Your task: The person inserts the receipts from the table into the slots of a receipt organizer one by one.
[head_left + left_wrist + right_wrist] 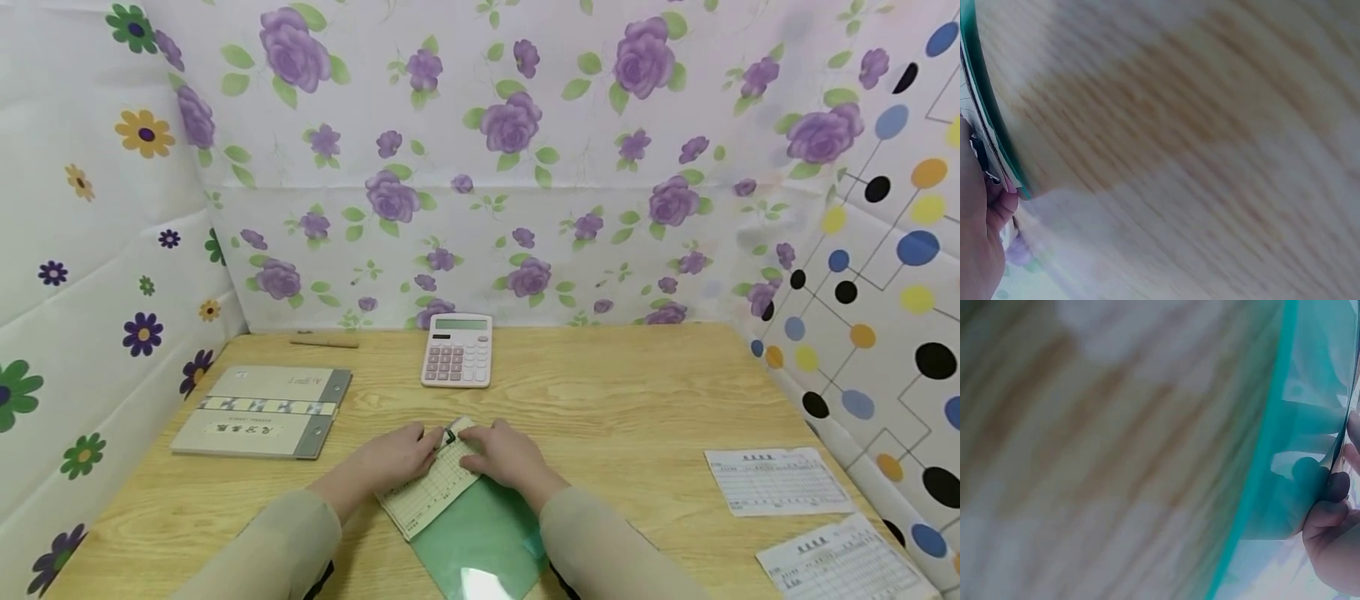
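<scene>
Wood-grain surface [615, 392] beneath a person's two grips. A green folder [480, 529] stretches from under them toward the wearer. On it, a paper stack [431, 493], its far end pinched by the left grip [397, 457] and right grip [510, 454]. Well to their right, two forms [780, 483] lie apart. Between the grips, a black clip [450, 436] at the stack's edge: work seems midway, papers gathered; whether clipped, I cannot tell.
</scene>
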A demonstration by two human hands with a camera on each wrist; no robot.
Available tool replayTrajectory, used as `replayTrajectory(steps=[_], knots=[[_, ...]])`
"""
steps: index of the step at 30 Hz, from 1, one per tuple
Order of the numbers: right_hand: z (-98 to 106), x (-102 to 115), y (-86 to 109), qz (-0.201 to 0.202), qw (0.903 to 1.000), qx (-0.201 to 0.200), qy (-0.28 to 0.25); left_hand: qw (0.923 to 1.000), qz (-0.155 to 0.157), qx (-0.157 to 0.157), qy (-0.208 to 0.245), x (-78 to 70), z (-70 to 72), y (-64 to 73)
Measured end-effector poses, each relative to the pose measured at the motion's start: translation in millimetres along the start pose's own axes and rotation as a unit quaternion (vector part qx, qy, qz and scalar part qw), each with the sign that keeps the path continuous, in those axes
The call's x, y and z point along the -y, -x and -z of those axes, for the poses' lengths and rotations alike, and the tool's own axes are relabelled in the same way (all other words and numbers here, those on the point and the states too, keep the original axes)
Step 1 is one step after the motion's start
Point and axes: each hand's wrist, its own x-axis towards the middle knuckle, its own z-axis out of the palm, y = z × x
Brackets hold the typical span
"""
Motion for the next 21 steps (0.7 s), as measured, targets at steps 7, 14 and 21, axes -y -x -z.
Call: replayTrajectory(steps=[7, 14, 21], knots=[[3.6, -9.9, -1.1, 0.027, 0.9992, -0.004, -0.030, 0.9999, 0.009, 0.007, -0.003, 0.7, 0.4, -0.4], [15.2, -39.0, 6.0, 0.052, 0.9937, -0.010, -0.098, 0.9997, 0.021, 0.011, -0.003, 1.8, -0.8, 0.0], [29.7, -77.8, 19.6, 0.028, 0.9944, -0.013, -0.101, 0.9994, 0.033, 0.013, 0.007, 1.6, -2.7, 1.6]])
